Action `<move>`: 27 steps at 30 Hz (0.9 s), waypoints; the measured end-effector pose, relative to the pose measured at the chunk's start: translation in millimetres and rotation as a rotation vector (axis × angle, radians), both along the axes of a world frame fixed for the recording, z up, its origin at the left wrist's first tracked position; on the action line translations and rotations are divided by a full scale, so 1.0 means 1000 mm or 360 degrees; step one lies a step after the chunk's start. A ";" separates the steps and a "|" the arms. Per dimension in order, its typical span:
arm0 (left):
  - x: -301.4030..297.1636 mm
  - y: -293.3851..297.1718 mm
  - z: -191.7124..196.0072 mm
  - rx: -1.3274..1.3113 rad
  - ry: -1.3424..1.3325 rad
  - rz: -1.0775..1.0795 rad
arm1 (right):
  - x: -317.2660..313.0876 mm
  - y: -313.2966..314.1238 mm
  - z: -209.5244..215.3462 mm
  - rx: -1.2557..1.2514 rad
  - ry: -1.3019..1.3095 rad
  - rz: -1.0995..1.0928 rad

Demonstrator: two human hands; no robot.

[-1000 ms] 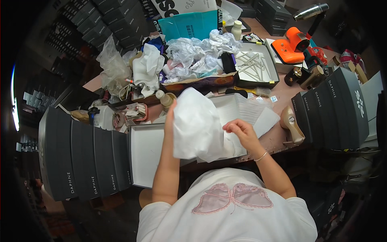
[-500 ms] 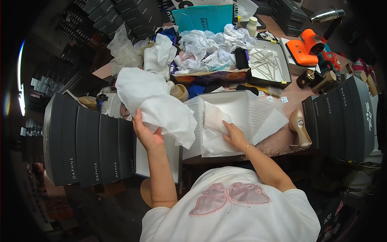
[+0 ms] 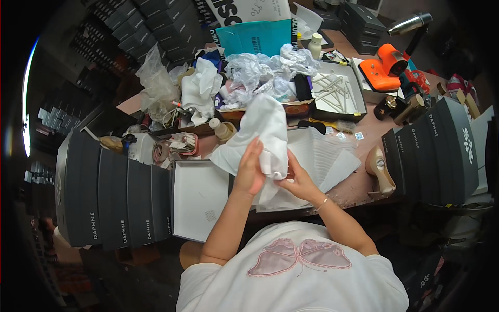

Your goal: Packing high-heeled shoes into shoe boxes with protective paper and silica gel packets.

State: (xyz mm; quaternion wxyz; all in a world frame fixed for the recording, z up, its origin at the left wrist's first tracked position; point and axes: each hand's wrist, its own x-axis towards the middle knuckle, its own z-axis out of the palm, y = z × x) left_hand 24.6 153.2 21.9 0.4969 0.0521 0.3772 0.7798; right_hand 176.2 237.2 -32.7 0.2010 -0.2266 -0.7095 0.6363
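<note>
In front of me, above the open shoebox, I hold up a soft white wrapping [image 3: 266,125] that looks like a thin cloth or paper sheet. My left hand [image 3: 250,169] presses flat along its left side with the fingers closed round it. Its lower right end is pinched by my right hand [image 3: 299,179], and the end there is bunched and folded over. Whether something lies inside cannot be seen. Under my hands, ribbed white packing paper [image 3: 332,156] spreads out over the box, which is largely covered. A beige shoe [image 3: 380,169] stands right of it.
Dark shoeboxes stand in rows at left [image 3: 112,197] and right [image 3: 442,151]. A white-lined box part [image 3: 200,192] lies left of my hands. Behind are crumpled white paper [image 3: 249,67], a tray of white sticks [image 3: 338,86], an orange device [image 3: 382,73] and a white bottle [image 3: 314,46].
The wrapping has moved right from my left side to the middle, gathered into a narrower shape. My right hand has left the paper in the box and now grips the wrapping too.
</note>
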 end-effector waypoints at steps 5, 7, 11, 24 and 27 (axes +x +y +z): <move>0.001 -0.009 -0.004 -0.0674 0.2107 -0.0120 | 0.009 0.016 -0.049 -0.1203 0.0158 -0.0175; 0.003 -0.018 -0.017 -0.0828 0.2079 -0.0558 | 0.018 0.013 -0.055 -0.1335 0.0228 -0.0205; 0.026 -0.037 -0.079 -0.0744 0.2241 -0.0247 | 0.023 0.010 -0.083 -0.1670 0.0424 -0.0083; 0.074 -0.085 -0.074 -0.1212 0.1995 -0.0800 | 0.252 0.176 0.047 0.1042 -0.1656 -0.0496; 0.087 -0.088 -0.071 -0.1264 0.1994 -0.0568 | 0.270 0.202 0.000 0.0715 -0.2082 0.0376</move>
